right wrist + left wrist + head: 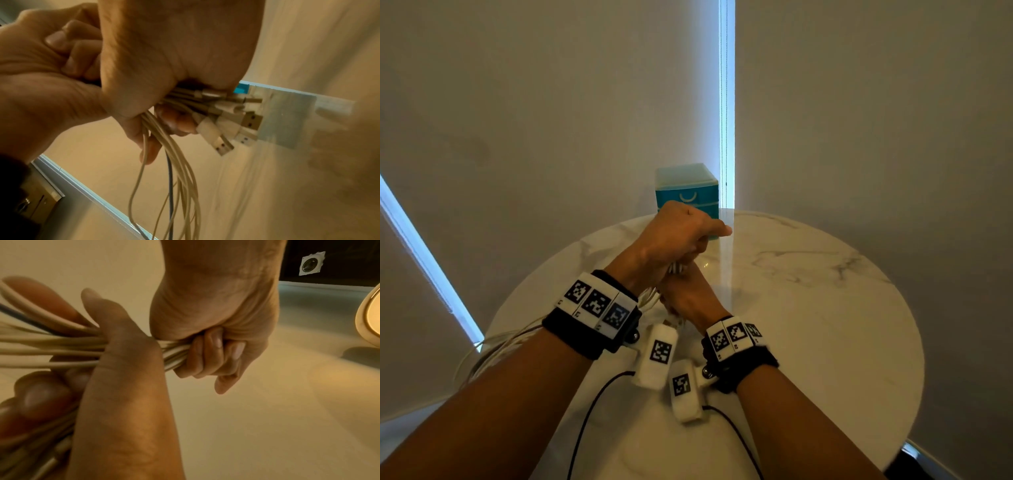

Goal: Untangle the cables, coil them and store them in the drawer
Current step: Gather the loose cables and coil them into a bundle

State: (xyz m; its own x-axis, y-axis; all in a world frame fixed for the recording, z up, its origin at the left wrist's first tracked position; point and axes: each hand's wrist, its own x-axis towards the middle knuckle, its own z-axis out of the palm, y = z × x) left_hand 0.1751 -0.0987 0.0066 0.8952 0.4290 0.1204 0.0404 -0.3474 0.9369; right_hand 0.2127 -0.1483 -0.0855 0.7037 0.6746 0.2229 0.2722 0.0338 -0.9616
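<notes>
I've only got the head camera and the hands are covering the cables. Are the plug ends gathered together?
Observer: Yes. In the right wrist view the USB plugs stick out together past the right hand.
Operator: Are the cables all one colour?
Observer: No. One dark cable hangs among the pale cables.
Operator: How is the left hand holding them?
Observer: In the left wrist view the left hand grips the pale cables right beside the right hand, with its thumb across the strands.
</notes>
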